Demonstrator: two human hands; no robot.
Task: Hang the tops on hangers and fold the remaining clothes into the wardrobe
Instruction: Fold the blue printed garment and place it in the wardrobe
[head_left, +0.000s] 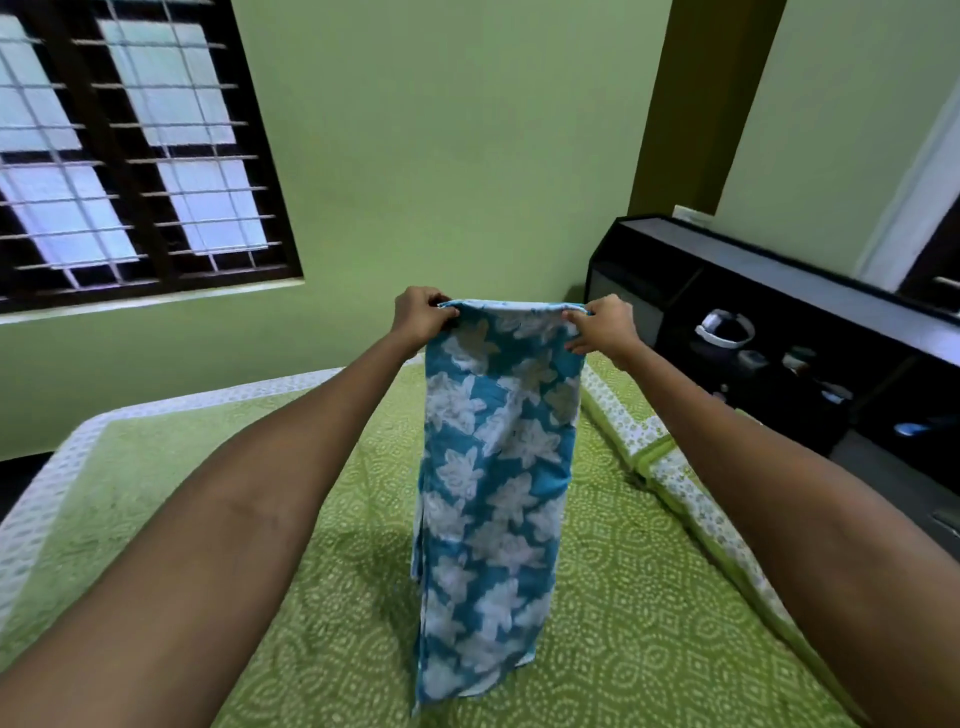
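Two bare forearms reaching forward from the bottom corners, over a green bedspread (649, 597) with a white dotted pattern. Left hand (418, 317) pinching the top left corner of a blue cloth with white flowers (493, 467), fingers curled over the hem. Right hand (602, 327) pinching the top right corner the same way, thumb and fingers closed on the fabric. Cloth held up by its top edge between both hands, hanging straight down in a narrow folded panel, layers visible along its left side, lower end reaching down to about the middle of the bed; touching the bedspread or just above it, cannot tell. Two pillows (670, 462) in matching green and white print along the right edge of the bed. Dark headboard unit (779, 291) with open shelves beyond that edge, holding a white headset-like object (724, 327) and some small blurred items. Green wall (441, 156) behind, barred window (119, 150) with dark frame at the upper left.
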